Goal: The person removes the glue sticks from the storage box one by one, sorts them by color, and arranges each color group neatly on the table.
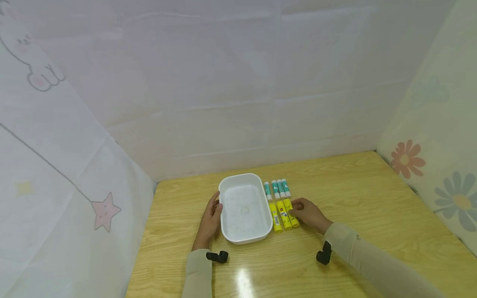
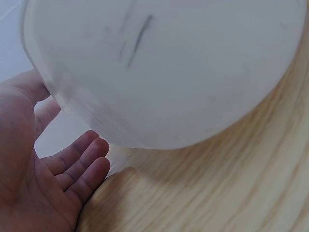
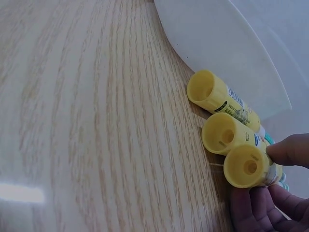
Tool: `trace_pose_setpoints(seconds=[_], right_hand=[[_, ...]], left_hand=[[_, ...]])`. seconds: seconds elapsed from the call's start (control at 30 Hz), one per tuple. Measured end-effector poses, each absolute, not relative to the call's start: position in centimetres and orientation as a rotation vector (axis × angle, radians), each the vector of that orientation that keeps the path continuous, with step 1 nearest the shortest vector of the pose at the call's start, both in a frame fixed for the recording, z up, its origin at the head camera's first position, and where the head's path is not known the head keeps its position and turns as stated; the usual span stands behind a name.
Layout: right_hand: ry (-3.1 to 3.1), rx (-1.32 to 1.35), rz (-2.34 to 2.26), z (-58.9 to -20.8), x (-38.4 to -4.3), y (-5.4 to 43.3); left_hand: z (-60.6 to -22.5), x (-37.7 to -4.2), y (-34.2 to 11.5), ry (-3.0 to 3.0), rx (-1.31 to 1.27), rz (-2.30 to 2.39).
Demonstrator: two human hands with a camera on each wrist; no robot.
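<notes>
A white rectangular tray (image 1: pixel 244 238) rests on the wooden table, with nothing inside. Beside its left rim is my left hand (image 1: pixel 209 221), thumb and index finger at the edge; the left wrist view shows the other fingers relaxed below the wall. Three yellow glue sticks lie side by side right of the tray. My right hand (image 1: pixel 310 214) pinches the rightmost glue stick (image 1: pixel 291 213) between thumb and fingers. In the right wrist view, that glue stick (image 3: pixel 245 166) shows its hollow end, close against the middle glue stick (image 3: pixel 227 133). The leftmost glue stick (image 1: pixel 275 217) lies nearest the tray.
Several smaller teal-and-white glue sticks (image 1: pixel 280 188) lie in a row behind the yellow ones. White printed cloth (image 1: pixel 208 103) hangs behind the table (image 1: pixel 335 178) and on both sides.
</notes>
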State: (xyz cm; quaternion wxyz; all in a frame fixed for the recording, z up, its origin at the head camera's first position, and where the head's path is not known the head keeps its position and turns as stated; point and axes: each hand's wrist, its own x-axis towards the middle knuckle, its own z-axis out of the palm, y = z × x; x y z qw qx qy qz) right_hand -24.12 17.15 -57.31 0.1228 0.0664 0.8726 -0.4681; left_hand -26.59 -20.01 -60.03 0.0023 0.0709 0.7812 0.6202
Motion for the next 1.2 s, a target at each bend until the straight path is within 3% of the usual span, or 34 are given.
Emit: trace_pose_setpoints(seconds=[0.73,1.2], right_hand=[[2.571,0.187,-1.364,-57.0,-23.9,16.7],[2.564,0.187,-1.383,-56.9,-23.7,16.6]], left_hand=[[-59.8,-26.6,-20.0,2.44,0.217,1.943],[-56.7,-25.5,-19.8,2.394,0.242,1.895]])
